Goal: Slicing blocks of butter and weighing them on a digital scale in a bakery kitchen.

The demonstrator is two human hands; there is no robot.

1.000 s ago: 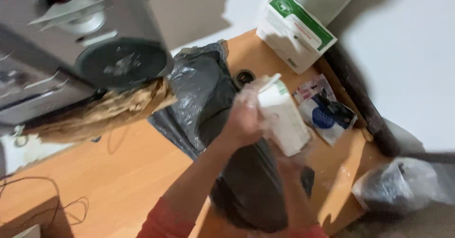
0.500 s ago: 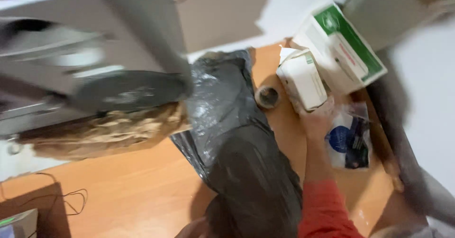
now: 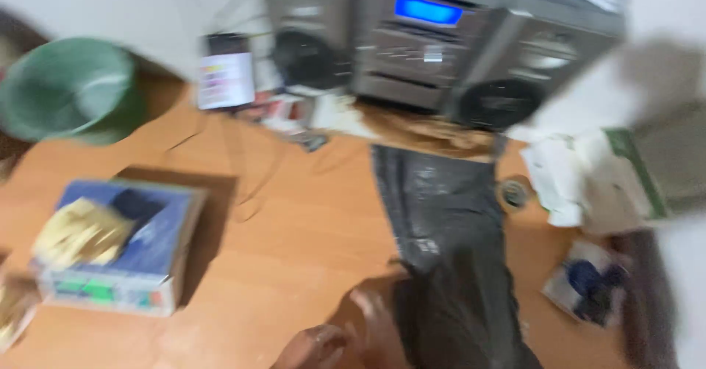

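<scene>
— Wooden tabletop (image 3: 294, 251), all of it blurred. What's in hand?

— One hand (image 3: 368, 332) shows at the bottom edge, against the near end of a black bag (image 3: 448, 251) that lies flat down the middle. Which hand it is I cannot tell, nor whether it grips the bag or only rests beside it; the fingers smear together.

— And the other?

— Out of view.

— How far along does it look?

— Hard to judge. The bag lies limp and mostly flat, so I'd guess little is in it. Plenty sits loose around it: a white-and-green box (image 3: 618, 178) and a tape roll (image 3: 513, 191) to the right, a clear packet with something blue (image 3: 588, 288) near the corner, a blue box (image 3: 125, 251) on the left, a green bowl (image 3: 70, 90) far left, a stereo (image 3: 441, 38) at the back.

— Pose?

— Low, reaching forward from the body, knuckles up as far as I can make out.
</scene>
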